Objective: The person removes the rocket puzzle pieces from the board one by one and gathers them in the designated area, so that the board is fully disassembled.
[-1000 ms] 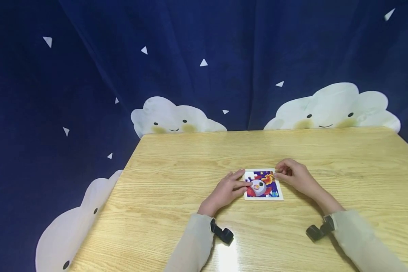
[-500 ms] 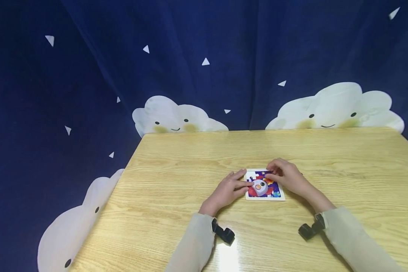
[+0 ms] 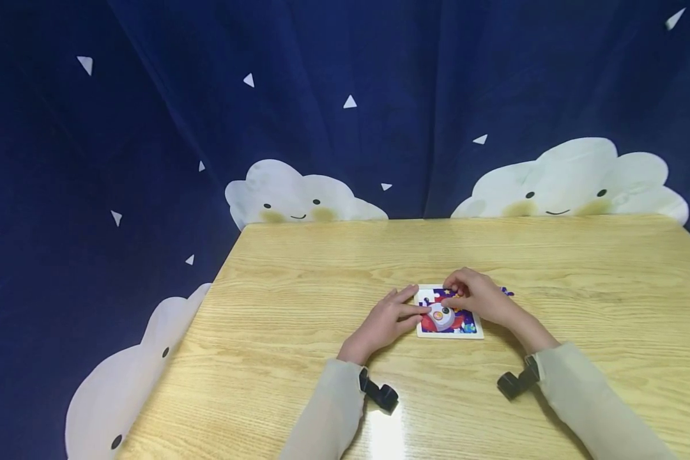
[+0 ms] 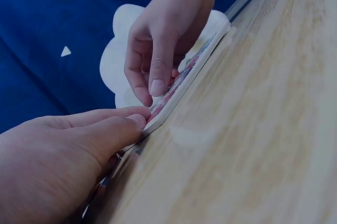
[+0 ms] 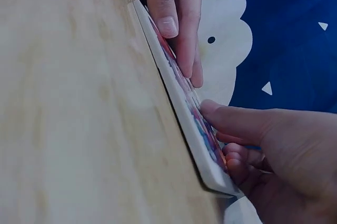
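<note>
A small jigsaw puzzle in a white frame lies on the table, its picture a round white bird-like figure with red on purple. Its upper left corner shows bare white board. My left hand rests with extended fingers on the left border, index finger reaching onto the picture. From the right, my right hand reaches over the upper right part, its thumb touching the picture. The other fingers bend down near the far edge; no piece shows between them. In the left wrist view, both hands meet the puzzle's surface.
A loose blue puzzle piece lies just behind the right wrist. Wooden table surrounds the puzzle. A dark blue curtain with white clouds hangs behind and to the left. Black camera mounts sit on both wrists.
My right hand has moved left from the puzzle's right edge onto its upper right part, uncovering the loose blue piece behind it. The left hand stays in place on the border.
</note>
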### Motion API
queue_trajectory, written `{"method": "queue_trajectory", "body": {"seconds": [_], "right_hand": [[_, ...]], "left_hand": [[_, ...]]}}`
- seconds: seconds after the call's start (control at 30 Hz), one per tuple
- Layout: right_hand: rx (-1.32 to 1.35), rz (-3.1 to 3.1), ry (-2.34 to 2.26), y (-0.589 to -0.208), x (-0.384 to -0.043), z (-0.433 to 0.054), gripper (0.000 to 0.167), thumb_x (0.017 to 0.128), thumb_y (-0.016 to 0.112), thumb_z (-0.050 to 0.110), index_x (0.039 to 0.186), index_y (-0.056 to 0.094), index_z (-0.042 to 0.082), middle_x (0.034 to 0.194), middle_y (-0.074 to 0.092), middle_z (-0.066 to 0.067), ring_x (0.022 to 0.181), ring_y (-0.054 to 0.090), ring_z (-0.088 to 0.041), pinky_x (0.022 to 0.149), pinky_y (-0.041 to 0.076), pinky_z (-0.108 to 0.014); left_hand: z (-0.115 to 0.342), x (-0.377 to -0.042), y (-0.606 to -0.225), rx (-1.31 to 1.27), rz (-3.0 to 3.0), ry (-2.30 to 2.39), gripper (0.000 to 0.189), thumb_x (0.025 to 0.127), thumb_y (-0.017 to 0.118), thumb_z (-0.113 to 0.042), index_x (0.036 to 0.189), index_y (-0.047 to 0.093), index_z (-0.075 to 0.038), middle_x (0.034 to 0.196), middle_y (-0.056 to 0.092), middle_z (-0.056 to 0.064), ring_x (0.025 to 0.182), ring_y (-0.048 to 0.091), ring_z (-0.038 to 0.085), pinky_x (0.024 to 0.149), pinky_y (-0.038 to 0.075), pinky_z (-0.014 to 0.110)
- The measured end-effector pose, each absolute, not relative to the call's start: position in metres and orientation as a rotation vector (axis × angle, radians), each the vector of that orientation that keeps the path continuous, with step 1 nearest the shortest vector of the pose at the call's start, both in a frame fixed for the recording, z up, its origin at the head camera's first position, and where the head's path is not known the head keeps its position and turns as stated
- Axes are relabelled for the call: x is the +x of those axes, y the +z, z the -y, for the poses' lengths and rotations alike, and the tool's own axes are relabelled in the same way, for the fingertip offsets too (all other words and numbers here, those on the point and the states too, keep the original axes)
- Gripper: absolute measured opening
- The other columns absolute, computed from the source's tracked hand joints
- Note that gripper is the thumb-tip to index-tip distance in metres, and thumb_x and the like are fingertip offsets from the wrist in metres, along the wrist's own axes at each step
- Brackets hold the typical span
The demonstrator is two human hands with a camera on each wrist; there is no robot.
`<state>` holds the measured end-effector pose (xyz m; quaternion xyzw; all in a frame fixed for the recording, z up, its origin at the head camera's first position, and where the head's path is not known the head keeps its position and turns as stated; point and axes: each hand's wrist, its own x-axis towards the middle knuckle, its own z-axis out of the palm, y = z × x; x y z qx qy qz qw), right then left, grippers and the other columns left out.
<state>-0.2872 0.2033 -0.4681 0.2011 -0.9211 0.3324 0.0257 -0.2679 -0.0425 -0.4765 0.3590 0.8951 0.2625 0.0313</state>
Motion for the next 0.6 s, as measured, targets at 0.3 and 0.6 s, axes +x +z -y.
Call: {"method": "queue_trajectory", "body": {"seconds": [0.3,0.6], "right_hand": [[0.664,2.936,1.057,-0.462,-0.290,-0.200,0.023,0.085,0.076,0.016,0.099,0.063,0.004,0.086,0.055,-0.005,0.079,0.047,-0.013,0.065,0.040,-0.019],[0.685,3.019,0.971,-0.452,-0.290,-0.194,0.022,0.088,0.072,0.015,0.104,0.063,0.002,0.092,0.057,-0.007,0.082,0.050,-0.016,0.070,0.045,-0.022]], "left_hand": [[0.042,-0.267,-0.477,1.087,-2.745,0.817,0.031,0.100,0.055,-0.028,0.129,0.065,-0.024,0.160,0.033,0.006,0.151,0.028,0.015,0.128,0.018,0.040],[0.042,-0.268,-0.476,1.079,-2.751,0.815,0.030,0.100,0.056,-0.027,0.129,0.066,-0.024,0.160,0.033,0.007,0.150,0.028,0.015,0.128,0.019,0.040]]}}
